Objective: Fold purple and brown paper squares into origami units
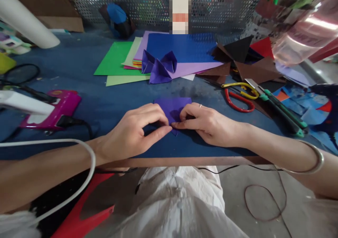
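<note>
A small purple paper (pixel 173 105) lies on the blue table near its front edge, its narrow end toward the body. From the left, my left hand (pixel 144 127) pinches the paper's lower part between thumb and fingers. My right hand (pixel 208 121), with a ring on one finger, pinches the lower part from the right. The fingertips of both hands nearly meet there and hide some of the paper. Beyond them, a folded purple paper piece (pixel 160 68) with several points stands before a stack of coloured sheets (pixel 179 47).
Red and yellow scissors (pixel 240 102) and a green-black cutter (pixel 282 113) lie at the right, beside brown paper pieces (pixel 258 70). A magenta power strip (pixel 62 107) with cables is at the left. A pink clear bottle (pixel 301 37) stands at the back right.
</note>
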Demonstrator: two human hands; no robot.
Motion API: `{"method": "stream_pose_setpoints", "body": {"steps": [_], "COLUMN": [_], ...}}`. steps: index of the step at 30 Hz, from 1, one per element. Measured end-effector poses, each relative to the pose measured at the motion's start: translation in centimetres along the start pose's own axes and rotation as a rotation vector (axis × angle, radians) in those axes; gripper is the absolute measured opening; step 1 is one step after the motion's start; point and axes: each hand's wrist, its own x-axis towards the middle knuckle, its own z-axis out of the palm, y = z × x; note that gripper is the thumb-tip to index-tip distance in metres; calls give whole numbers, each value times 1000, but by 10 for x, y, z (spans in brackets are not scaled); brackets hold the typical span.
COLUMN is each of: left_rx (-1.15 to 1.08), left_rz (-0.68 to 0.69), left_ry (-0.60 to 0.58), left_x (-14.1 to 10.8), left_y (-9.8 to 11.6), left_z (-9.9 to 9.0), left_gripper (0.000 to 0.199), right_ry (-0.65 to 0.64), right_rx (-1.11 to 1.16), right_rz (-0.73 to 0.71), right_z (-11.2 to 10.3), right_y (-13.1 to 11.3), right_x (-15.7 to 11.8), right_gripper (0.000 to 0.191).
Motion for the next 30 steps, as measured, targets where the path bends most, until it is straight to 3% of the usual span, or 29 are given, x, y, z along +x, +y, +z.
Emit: {"method": "stream_pose_setpoints", "body": {"steps": [10,20,30], "left_rx": [68,40,62], "left_rz": [-147,-459,-545], "left_ry": [-218,-482,-545], "left_x": [19,48,57], "left_y": [-3,1,-3], "left_z": [1,-11,-18], "left_gripper": [25,24,25], "right_ry": [11,14,3], "right_rx": [107,63,-7], "right_rz": [-62,-90,-99], "right_z": [-1,1,1], "right_y": [7,8,5], "right_x": [-3,-5,-7], "right_gripper": [48,53,51]}}
